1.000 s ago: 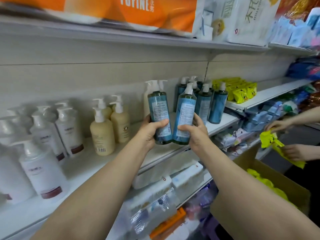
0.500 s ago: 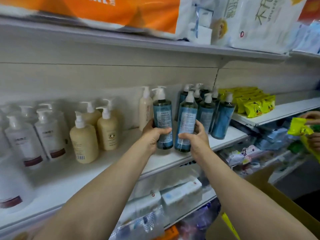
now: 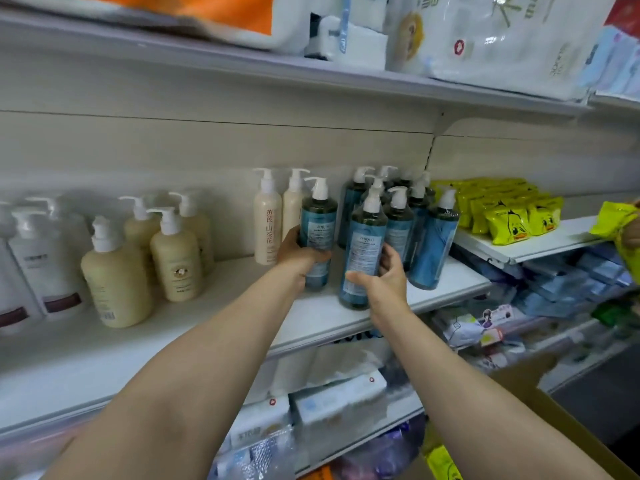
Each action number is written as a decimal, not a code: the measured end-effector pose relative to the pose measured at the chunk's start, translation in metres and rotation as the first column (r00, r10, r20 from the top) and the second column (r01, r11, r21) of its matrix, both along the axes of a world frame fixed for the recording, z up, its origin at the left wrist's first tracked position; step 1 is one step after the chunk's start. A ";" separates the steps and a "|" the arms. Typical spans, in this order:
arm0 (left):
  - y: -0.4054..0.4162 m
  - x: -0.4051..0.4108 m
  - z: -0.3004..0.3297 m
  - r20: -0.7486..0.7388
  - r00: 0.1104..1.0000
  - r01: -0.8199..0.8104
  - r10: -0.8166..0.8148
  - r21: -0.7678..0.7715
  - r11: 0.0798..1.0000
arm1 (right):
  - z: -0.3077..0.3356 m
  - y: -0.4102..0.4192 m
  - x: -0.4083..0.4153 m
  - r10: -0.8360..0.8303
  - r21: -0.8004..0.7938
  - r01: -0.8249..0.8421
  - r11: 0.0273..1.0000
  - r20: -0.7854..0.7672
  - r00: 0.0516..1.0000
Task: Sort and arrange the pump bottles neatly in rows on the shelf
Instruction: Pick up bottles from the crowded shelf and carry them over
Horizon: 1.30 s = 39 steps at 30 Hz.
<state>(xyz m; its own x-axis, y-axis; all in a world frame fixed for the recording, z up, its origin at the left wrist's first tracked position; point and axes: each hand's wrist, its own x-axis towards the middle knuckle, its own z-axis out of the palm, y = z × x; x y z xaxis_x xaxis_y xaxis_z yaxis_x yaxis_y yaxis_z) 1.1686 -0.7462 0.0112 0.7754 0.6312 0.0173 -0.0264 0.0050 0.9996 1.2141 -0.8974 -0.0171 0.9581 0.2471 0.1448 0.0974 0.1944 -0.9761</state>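
My left hand [image 3: 297, 251] grips a blue pump bottle [image 3: 318, 220] standing upright over the white shelf [image 3: 214, 327], just right of two tall cream bottles [image 3: 267, 220]. My right hand [image 3: 384, 277] grips a second blue pump bottle [image 3: 363, 251] in front of a cluster of several blue bottles [image 3: 433, 237] at the shelf's right end. Whether either held bottle touches the shelf I cannot tell. Beige pump bottles [image 3: 176, 258] stand in the middle, and white ones [image 3: 41, 265] at the left.
Yellow snack packs [image 3: 509, 213] lie on a neighbouring shelf at the right. Another person's hand with a yellow pack [image 3: 620, 220] shows at the right edge. Tissue packs fill the upper shelf [image 3: 485, 29]. A cardboard box [image 3: 540, 410] sits at lower right.
Both hands have carried their blue bottles farther in over the shelf, toward the blue cluster. The view has shifted left and closer to the shelf.
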 end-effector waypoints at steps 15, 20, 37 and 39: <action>0.004 0.028 -0.025 -0.112 0.993 0.055 -0.029 0.234 0.971 | -0.020 -0.002 0.011 0.038 -0.179 -0.002 0.984 0.196 0.980; 0.004 0.028 -0.036 -0.154 0.988 0.049 -0.014 0.229 0.972 | -0.032 -0.001 0.005 -0.136 -0.265 0.198 0.944 0.234 0.963; 0.002 0.050 -0.055 -0.083 0.996 0.034 -0.037 -0.037 0.999 | -0.031 -0.002 0.003 -0.222 -0.385 0.296 0.874 0.225 0.949; 0.000 0.048 -0.054 -0.041 0.994 0.092 -0.097 -0.108 0.990 | -0.033 -0.001 0.001 -0.239 -0.356 0.311 0.881 0.231 0.943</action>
<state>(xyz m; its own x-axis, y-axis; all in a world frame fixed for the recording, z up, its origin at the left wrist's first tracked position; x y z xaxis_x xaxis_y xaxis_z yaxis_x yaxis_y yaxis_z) 1.2166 -0.7464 -0.0431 0.8299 0.5517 -0.0826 0.0253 0.1108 0.9935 1.2149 -0.8985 -0.0505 0.9632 0.0479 0.2643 0.2678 -0.2499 -0.9305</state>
